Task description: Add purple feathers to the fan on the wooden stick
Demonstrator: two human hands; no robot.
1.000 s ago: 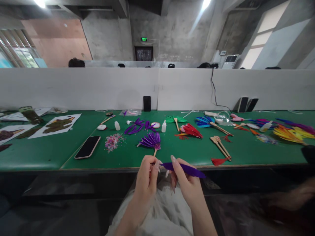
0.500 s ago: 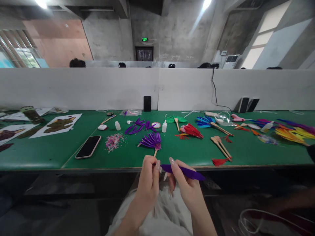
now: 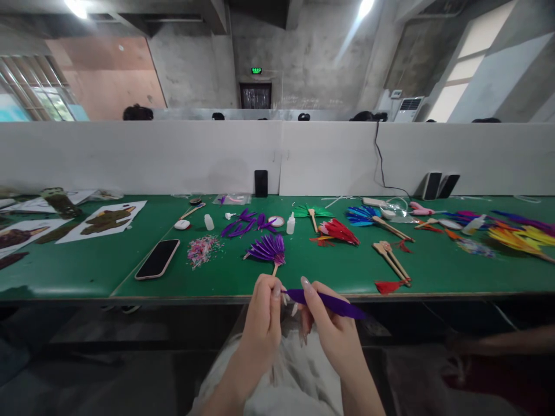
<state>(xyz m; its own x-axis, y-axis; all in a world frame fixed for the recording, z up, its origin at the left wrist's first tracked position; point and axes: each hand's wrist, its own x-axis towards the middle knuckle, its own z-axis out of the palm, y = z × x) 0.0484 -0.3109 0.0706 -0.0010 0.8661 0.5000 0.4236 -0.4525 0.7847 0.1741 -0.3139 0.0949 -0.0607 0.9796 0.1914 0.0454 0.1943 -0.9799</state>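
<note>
A long purple feather (image 3: pixel 336 304) is pinched in my right hand (image 3: pixel 332 323), its vane pointing right and down. My left hand (image 3: pixel 264 312) is closed at the feather's thin quill end, thumb against fingers, just in front of the table edge. Small pale fluff shows between the two hands. Right behind my left hand lies a fan of purple feathers (image 3: pixel 266 249) with a wooden handle. More loose purple feathers (image 3: pixel 236 228) are spread farther back, near a small white bottle (image 3: pixel 291 223) and a round white lid (image 3: pixel 276 221).
On the green table (image 3: pixel 243 283) lie a phone (image 3: pixel 158 259), a heap of colourful bits (image 3: pixel 203 250), green, red (image 3: pixel 338 231) and blue feather fans (image 3: pixel 362 215), and wooden sticks with a red tassel (image 3: pixel 392 263). A white partition (image 3: pixel 191 156) stands behind. Someone's arm (image 3: pixel 507 341) shows at lower right.
My hands stay together at the feather's quill with only slight finger movement. The whole view has shifted a little. At lower right, the other person's arm has moved.
</note>
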